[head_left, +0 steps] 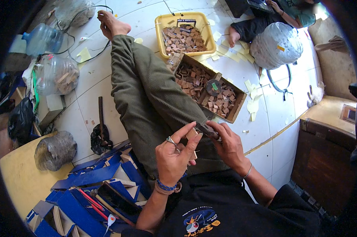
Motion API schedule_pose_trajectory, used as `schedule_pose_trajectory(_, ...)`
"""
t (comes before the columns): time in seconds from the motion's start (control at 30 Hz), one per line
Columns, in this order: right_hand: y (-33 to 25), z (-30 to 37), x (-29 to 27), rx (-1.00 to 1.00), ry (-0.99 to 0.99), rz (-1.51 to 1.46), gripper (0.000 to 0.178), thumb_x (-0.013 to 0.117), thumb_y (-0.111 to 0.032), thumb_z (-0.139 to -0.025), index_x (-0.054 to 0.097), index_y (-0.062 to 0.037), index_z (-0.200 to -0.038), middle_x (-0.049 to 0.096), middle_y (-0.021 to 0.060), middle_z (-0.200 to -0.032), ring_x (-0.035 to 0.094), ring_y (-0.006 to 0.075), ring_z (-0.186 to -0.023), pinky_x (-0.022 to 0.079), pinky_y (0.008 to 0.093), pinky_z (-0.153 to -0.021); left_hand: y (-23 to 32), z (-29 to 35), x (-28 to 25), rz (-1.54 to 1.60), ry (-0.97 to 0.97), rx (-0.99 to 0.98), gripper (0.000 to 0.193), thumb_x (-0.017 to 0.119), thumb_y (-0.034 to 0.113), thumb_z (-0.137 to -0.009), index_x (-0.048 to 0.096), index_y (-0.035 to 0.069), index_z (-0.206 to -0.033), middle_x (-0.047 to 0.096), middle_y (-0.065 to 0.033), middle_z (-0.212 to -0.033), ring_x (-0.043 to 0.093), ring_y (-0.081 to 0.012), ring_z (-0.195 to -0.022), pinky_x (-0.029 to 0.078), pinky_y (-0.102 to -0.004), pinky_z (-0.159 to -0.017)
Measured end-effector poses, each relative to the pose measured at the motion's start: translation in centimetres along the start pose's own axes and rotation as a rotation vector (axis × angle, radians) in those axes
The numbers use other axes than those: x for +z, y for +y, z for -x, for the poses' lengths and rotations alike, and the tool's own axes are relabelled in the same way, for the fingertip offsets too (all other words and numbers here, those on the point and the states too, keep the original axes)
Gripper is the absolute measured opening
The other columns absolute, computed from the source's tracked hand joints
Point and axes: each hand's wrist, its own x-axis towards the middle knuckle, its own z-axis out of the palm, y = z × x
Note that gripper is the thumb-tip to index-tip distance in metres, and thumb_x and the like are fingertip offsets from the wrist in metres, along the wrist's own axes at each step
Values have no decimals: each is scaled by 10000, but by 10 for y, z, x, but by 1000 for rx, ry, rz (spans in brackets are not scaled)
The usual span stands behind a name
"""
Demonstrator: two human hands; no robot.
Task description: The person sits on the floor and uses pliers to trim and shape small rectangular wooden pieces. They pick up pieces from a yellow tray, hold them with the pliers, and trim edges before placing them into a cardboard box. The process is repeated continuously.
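Note:
Above my lap, my left hand (171, 156) pinches a small light wooden piece (192, 134) between thumb and fingers. Close beside it, my right hand (230, 148) is closed on a dark, narrow object (204, 128) whose kind I cannot make out. The dark object's end is near the wooden piece; whether they touch is unclear. Just beyond my hands lies a divided wooden box (238, 107) holding many small brown squares (221, 103). A dark round disc (214, 87) rests at its divider.
A yellow plastic basin (160, 37) of similar squares stands behind the box. Blue box-like pieces (84, 177) pile up at my left. Large clear bottles (56, 75) line the left side. Another person's foot (234, 36) and a plastic-wrapped bundle (276, 46) are at far right.

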Motion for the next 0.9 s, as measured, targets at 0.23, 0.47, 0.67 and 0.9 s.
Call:
schedule_pose_trajectory(0.23, -1, -1, 0, -12, 3, -27, 620, 731, 68, -829, 563, -108, -1399, 641, 163, -1098, 680, 385, -923, 562, 449, -758, -2, 3, 1, 38, 17, 17, 367, 777, 159, -961, 709, 5, -1287, 727, -42, -795, 668, -63, -565, 501, -220, -467)
schedule_pose_trajectory(0.47, -2, 1, 1, 11, -16, -25, 598, 720, 79, -834, 570, -102, -1385, 645, 163, -1069, 679, 383, -889, 553, 449, -732, -2, 4, 1, 26, 13, 12, 378, 770, 152, -966, 691, -4, -1301, 745, -61, -881, 659, -55, -582, 509, -219, -470)
schedule_pose_trajectory(0.67, 2, 5, 1, -3, -26, -38, 496, 727, 41, -862, 586, -66, -1325, 657, 171, -1023, 681, 387, -843, 550, 445, -708, 1, 4, -2, 153, -21, -133, 400, 789, 177, -953, 667, -3, -1289, 761, -85, -1008, 645, -41, -601, 485, -200, -465)
schedule_pose_trajectory(0.9, 1, 2, -13, 69, -210, -230, 387, 737, -117, -935, 575, -62, -1283, 681, 191, -970, 680, 399, -867, 540, 447, -715, -1, 4, -7, 247, -91, -126, 349, 773, 150, -959, 691, 6, -1266, 758, -67, -980, 598, -25, -564, 464, -192, -466)
